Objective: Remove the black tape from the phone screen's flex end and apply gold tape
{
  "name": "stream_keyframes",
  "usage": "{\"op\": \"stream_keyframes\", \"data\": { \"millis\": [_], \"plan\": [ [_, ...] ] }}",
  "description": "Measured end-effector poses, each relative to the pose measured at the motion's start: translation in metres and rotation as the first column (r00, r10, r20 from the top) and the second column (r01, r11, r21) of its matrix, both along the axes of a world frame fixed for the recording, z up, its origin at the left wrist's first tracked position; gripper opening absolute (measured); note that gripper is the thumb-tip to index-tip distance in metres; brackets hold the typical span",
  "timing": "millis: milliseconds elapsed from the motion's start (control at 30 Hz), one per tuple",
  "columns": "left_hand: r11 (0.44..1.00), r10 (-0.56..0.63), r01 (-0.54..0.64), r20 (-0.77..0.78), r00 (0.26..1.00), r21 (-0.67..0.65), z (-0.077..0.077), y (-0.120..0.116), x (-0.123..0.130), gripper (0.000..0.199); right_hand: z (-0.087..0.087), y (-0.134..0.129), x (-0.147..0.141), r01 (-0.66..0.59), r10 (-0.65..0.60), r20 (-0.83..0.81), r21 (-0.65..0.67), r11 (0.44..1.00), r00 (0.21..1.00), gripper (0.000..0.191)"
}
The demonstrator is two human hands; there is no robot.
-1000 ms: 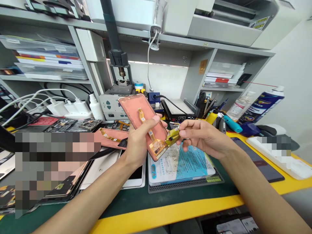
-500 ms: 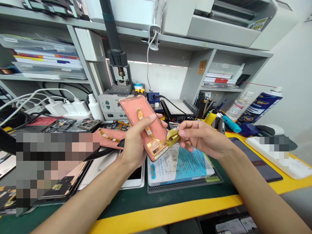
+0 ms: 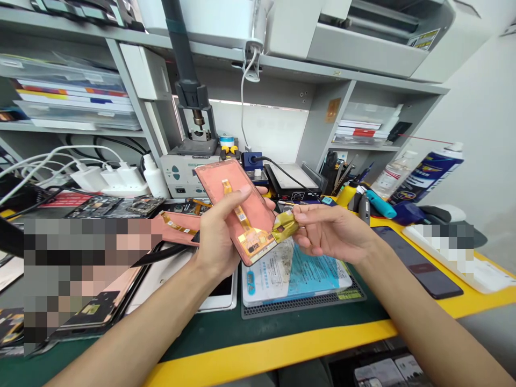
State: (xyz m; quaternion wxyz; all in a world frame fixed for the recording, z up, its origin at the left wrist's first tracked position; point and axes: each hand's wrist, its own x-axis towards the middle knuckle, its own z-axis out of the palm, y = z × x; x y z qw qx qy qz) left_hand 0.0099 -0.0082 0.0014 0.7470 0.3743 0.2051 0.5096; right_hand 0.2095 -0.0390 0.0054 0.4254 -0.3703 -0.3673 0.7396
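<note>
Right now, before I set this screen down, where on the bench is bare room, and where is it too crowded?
For the screen in your left hand: bare green mat runs between the printed blue-and-white sheet and the yellow bench edge. The left side is crowded with circuit boards and another screen.

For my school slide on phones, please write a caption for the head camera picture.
Left hand holds a pink-backed phone screen while the right hand pinches gold tape at its corner.
</note>
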Motion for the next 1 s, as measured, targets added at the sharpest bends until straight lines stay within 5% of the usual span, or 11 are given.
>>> {"op": "stream_keyframes", "data": {
  "millis": [633,1000],
  "plan": [
    [1.0,0.026,-0.026,-0.035,0.999,-0.014,-0.001,0.0019,0.0014,0.029,-0.0045,0.0087,0.0028,-0.062,0.025,-0.185,-0.197,0.978,0.983,0.01],
    [0.999,0.038,-0.038,-0.043,0.998,-0.02,-0.0021,0.0014,0.0021,0.031,-0.0016,0.0038,-0.0002,0.074,-0.082,-0.089,-0.086,0.994,0.993,0.017]
  ]
}}
